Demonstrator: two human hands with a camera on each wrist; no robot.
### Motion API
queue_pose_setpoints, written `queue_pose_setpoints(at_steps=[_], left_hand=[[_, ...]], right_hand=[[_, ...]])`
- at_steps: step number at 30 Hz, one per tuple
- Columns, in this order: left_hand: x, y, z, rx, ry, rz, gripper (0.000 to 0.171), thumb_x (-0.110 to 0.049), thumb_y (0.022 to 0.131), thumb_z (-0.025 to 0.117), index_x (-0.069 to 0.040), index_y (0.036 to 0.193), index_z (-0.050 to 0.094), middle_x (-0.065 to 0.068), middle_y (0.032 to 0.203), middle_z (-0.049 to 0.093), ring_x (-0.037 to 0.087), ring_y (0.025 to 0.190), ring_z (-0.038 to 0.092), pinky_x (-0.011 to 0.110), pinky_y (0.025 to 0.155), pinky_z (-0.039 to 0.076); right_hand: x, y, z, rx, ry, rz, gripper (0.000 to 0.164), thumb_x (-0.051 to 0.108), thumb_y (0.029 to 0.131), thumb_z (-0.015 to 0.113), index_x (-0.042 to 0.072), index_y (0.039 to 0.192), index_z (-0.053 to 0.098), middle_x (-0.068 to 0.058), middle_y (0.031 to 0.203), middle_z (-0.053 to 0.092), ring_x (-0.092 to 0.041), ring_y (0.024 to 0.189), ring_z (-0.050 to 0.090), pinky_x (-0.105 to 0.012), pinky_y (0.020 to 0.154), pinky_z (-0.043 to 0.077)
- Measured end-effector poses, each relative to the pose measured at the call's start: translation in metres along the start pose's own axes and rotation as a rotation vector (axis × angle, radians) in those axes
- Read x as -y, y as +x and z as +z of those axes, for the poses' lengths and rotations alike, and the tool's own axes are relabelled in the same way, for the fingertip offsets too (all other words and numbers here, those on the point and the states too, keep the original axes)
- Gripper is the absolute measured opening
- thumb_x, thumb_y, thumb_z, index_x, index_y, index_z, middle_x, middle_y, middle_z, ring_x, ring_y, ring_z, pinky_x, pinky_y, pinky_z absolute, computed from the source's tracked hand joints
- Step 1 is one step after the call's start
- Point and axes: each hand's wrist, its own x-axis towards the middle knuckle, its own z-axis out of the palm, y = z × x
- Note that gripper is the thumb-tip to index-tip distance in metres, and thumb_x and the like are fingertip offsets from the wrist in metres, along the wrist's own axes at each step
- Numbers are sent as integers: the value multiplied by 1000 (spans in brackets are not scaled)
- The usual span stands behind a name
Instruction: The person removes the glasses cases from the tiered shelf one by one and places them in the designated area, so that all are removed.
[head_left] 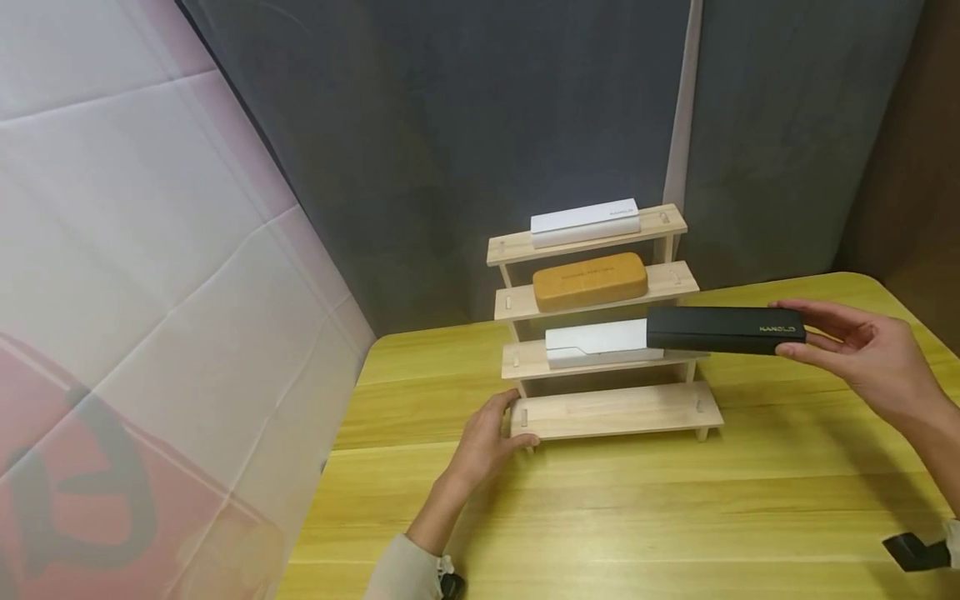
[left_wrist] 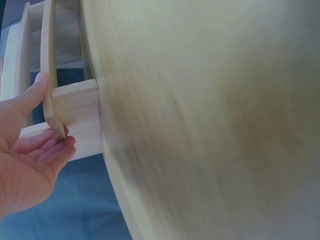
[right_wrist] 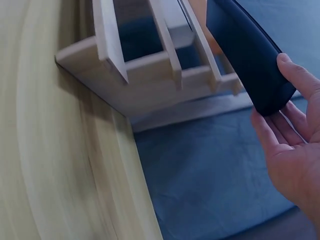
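My right hand [head_left: 873,354] grips the right end of a long black glasses case [head_left: 720,330] with gold lettering, held in the air in front of the rack's right side. The right wrist view shows the thumb on one face of the case [right_wrist: 250,55] and fingers under its end. My left hand [head_left: 483,442] holds the left end of the lowest shelf [head_left: 615,412] of a stepped wooden rack, thumb on the front edge. Above, a white case [head_left: 600,343] lies on the second shelf, partly hidden by the black one. A tan case [head_left: 590,282] and another white case [head_left: 585,222] occupy the upper shelves.
The rack stands on a yellow wood-grain table [head_left: 600,517]. Behind it hangs a dark grey curtain [head_left: 465,167], and a pale printed sheet [head_left: 150,250] hangs at the left. A wrist camera strap [head_left: 917,552] shows at the lower right.
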Motion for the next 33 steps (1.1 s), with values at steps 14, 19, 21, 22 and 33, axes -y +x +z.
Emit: queue_pose_setpoints(at_steps=[14,19,21,22,33], left_hand=[[1,0,1,8,12,-3,79,-26,87,89,1,151,51,20,150,58,37,139,54,52,115,47],[1,0,0,5,12,4,79,-27,87,88,2,151,52,21,149,58,38,139,54,52,115,47],[1,0,0,4,16,7,79,-28,87,88,3,150,52,21,149,58,38,139,55,52,115,47],[1,0,0,3,17,6,79,-28,87,88,3,150,52,21,149,58,38,139,55,52,115,47],[0,0,-1,7,11,5,79,-27,87,88,3,151,51,22,149,57,39,139,54,52,115,47]], right_hand=[[-10,7,-28,-137,10,-18,51,-9,92,77,-3,142,65,16,123,75,8,111,68,-8,82,55],[-11,8,-30,-154,92,-41,52,-13,92,75,-3,142,66,15,122,75,6,111,68,-8,80,55],[-12,8,-30,-162,136,-57,52,-16,91,75,-3,141,66,14,120,76,5,110,69,-8,80,55],[-12,8,-30,-161,174,-66,52,-17,90,74,-5,140,66,12,120,77,4,109,70,-8,80,56],[-15,13,-35,-135,315,-177,53,-26,89,68,-12,140,62,2,125,77,-4,118,68,-12,90,55]])
